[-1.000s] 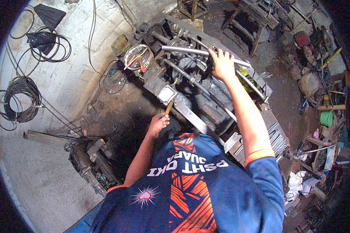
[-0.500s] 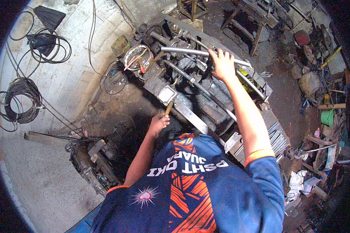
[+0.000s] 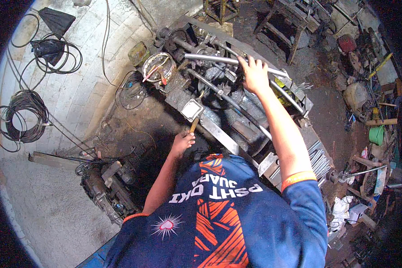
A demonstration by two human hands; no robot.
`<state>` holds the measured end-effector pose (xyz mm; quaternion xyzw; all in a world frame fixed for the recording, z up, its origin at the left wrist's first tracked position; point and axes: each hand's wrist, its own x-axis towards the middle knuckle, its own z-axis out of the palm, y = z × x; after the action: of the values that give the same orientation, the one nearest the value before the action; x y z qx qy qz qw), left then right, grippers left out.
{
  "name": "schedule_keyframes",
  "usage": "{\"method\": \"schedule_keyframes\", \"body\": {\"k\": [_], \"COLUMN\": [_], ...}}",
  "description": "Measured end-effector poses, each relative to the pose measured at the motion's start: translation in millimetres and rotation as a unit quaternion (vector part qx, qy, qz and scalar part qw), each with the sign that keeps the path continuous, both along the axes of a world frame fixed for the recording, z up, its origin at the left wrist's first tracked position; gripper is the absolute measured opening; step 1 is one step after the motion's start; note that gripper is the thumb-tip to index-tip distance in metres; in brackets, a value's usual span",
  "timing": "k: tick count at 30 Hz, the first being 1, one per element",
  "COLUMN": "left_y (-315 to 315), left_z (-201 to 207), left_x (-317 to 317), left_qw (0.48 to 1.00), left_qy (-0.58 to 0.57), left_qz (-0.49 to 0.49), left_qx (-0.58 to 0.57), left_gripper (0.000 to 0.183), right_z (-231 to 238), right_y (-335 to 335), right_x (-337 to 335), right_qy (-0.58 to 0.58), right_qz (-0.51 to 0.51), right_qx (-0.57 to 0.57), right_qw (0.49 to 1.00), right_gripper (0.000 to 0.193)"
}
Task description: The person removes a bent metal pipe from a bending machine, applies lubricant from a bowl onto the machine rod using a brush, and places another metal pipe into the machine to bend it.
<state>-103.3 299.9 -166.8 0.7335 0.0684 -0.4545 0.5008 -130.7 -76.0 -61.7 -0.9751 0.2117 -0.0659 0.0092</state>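
My left hand [image 3: 182,143] is closed around a wooden handle [image 3: 194,125] at the near side of a greasy metal machine [image 3: 250,100]. The handle's far end passes out of sight at a square, pale-faced piece with a dark rim [image 3: 192,110]; I cannot tell whether they are joined. Farther right, my right hand [image 3: 256,77] lies over a long bright metal bar [image 3: 214,58], its fingers curled across the far side. A second, darker rod [image 3: 230,99] runs diagonally nearer to me.
A round tin with brushes [image 3: 159,67] stands at the machine's far left end. Thin metal rods [image 3: 315,161] lie bundled at right. Coiled black cable [image 3: 24,115] and a motor-like machine [image 3: 102,190] are at left. Clutter with a green bucket [image 3: 376,135] lines the right.
Both hands stay almost in place, the left on the wooden handle and the right on the bar. Nothing has clearly been taken up or let go.
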Motion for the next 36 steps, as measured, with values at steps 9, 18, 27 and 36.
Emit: {"method": "schedule_keyframes", "body": {"k": [9,18,27,36], "left_y": [1,0,-2,-3], "left_z": [-3,2,4,6], "left_x": [3,0,-3,-2], "left_qw": [1.0,1.0,1.0,1.0], "left_qy": [0.002,0.013,-0.002,0.003], "left_qz": [-0.014,0.006,0.009,-0.001], "left_qx": [-0.008,-0.011,0.007,0.0], "left_gripper": [0.039,0.042,0.042,0.035], "right_z": [-6,-4,-3,-3], "right_y": [-4,-5,-1,0], "right_x": [-1,2,3,0], "right_qy": [0.005,0.002,-0.002,-0.002], "right_qz": [-0.002,0.01,0.003,0.001], "right_qx": [-0.006,-0.006,-0.01,-0.014], "right_qw": [1.0,1.0,1.0,1.0], "right_gripper": [0.085,0.087,0.086,0.083]}}
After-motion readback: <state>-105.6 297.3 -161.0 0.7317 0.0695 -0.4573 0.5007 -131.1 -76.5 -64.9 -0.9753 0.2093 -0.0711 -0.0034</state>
